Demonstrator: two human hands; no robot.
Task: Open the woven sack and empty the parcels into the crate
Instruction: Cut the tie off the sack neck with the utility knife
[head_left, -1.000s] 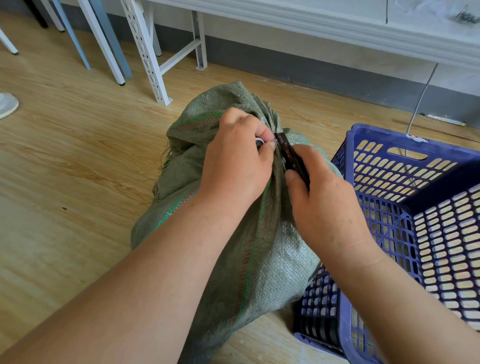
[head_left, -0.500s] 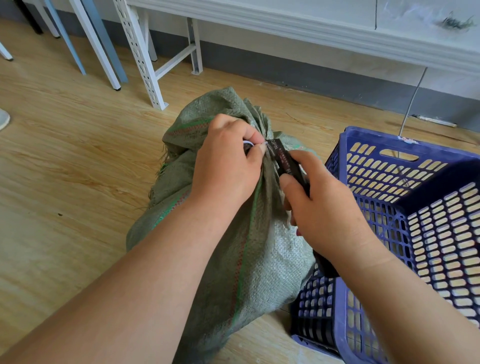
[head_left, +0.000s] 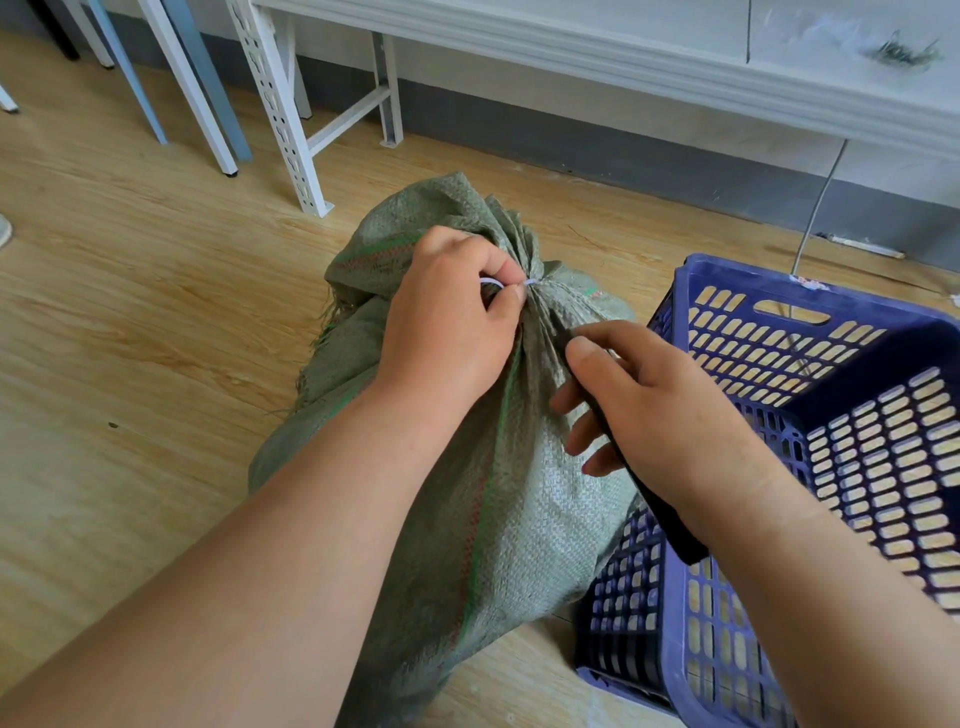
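Since a second ago the right hand (head_left: 660, 410) has drawn its black tool (head_left: 654, 499) back from the sack's neck, fingers curled round it. Left hand (head_left: 447, 332) pinches the white tie (head_left: 491, 283) on the woven sack (head_left: 514, 509), which stands against the crate (head_left: 727, 275).

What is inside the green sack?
Nothing inside shows. The woven sack bulges, but its neck is bunched and tied with a white tie that the left hand pinches. The right hand holds a black tool.

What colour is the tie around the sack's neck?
White; the tie shows in the head view, pinched by the left hand.
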